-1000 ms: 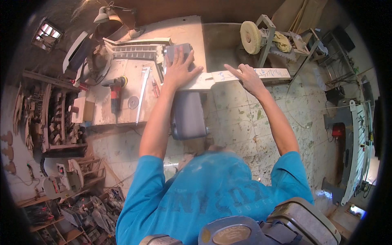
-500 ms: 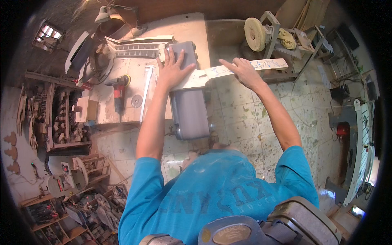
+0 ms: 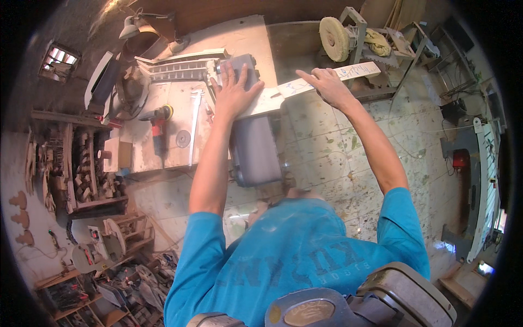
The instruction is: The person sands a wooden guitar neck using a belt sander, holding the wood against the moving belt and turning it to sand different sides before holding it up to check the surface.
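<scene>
A long pale wooden piece (image 3: 267, 102) lies across a grey belt sander (image 3: 256, 150), its narrow arm reaching right. Blue vine-like markings run along that arm. My left hand (image 3: 235, 94) is spread flat over the wider left part, fingers apart, reaching onto the sander's far part. My right hand (image 3: 332, 90) is closed round the narrow arm, index finger stretched along it. The underside of the wood is hidden. Grey belt surface shows below the piece, smeared as if running.
On the workbench (image 3: 180, 103) at left lie a caliper (image 3: 195, 125), a red-and-black power tool (image 3: 158, 131), a disc (image 3: 183, 139) and a slotted wooden frame (image 3: 180, 71). A buffing wheel (image 3: 333, 39) stands far right. Wood pieces fill a rack (image 3: 81, 163) at left.
The wooden piece has slid slightly right and its right end has swung away from me. Both hands moved along with it. The whole view has shifted a little.
</scene>
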{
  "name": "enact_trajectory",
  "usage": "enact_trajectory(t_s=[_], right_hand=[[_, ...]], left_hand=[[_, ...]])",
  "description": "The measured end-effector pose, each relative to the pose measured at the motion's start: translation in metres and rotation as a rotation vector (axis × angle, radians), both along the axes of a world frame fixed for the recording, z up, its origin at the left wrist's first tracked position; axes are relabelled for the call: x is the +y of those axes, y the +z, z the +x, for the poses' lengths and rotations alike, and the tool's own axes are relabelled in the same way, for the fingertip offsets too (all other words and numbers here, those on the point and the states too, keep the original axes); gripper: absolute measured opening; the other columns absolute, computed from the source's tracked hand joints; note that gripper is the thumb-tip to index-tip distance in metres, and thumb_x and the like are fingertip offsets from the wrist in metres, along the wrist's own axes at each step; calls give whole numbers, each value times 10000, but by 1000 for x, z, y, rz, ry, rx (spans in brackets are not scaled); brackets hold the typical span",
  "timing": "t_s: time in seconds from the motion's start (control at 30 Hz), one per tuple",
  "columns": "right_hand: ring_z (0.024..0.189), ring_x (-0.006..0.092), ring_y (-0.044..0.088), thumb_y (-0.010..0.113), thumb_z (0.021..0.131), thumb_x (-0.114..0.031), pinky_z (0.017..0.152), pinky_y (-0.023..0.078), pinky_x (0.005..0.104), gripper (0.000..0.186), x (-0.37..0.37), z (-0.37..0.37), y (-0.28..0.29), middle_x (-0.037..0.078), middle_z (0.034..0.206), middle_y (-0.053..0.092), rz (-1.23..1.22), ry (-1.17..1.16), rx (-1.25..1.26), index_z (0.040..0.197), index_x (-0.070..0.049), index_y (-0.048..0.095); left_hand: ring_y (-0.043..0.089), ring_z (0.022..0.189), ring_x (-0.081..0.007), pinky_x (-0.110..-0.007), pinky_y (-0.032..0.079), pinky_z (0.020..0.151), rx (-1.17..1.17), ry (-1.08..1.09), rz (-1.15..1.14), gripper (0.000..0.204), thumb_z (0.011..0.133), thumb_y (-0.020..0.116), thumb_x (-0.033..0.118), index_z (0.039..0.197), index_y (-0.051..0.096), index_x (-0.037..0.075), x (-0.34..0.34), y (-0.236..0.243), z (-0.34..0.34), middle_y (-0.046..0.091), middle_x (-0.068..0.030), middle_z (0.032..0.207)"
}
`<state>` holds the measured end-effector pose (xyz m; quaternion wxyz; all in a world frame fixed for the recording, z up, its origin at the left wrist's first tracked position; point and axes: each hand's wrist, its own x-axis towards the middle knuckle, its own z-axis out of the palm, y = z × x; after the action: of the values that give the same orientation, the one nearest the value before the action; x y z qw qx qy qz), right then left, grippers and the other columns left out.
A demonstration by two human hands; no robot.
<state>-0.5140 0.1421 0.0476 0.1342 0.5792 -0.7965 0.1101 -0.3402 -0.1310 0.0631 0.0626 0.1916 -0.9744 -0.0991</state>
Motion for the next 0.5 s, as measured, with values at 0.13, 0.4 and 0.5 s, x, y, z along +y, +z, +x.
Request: enact_trajectory(t_s=[0.13, 0.4, 0.5], right_hand=[[1056, 239, 560, 516, 892, 5, 941, 408, 433, 690, -13, 15, -7, 76, 1091, 575, -18, -34, 28, 1535, -212, 393], [1087, 251, 553, 560, 880, -34, 927, 416, 479, 721, -22, 32, -23, 92, 1117, 565, -80, -128, 112, 1554, -176, 347], [1074, 260, 558, 567, 876, -37, 924, 417, 499, 727, -20, 42, -23, 99, 1106, 565, -93, -163, 120, 1553, -194, 354]], left_hand=[[-23, 1558, -336, -600, -63, 1204, 5, 38, -3, 973, 878, 381, 815, 1603, 254, 179, -10, 3, 12, 42, -207, 1673], [13, 1558, -335, -617, -42, 1204, -29, 46, -33, 1003, 849, 405, 840, 1601, 260, 192, -24, 2, 15, 79, -204, 1671], [23, 1559, -324, -615, -43, 1206, -25, 18, -51, 1004, 839, 416, 845, 1599, 267, 205, -32, -1, 11, 103, -198, 1669]])
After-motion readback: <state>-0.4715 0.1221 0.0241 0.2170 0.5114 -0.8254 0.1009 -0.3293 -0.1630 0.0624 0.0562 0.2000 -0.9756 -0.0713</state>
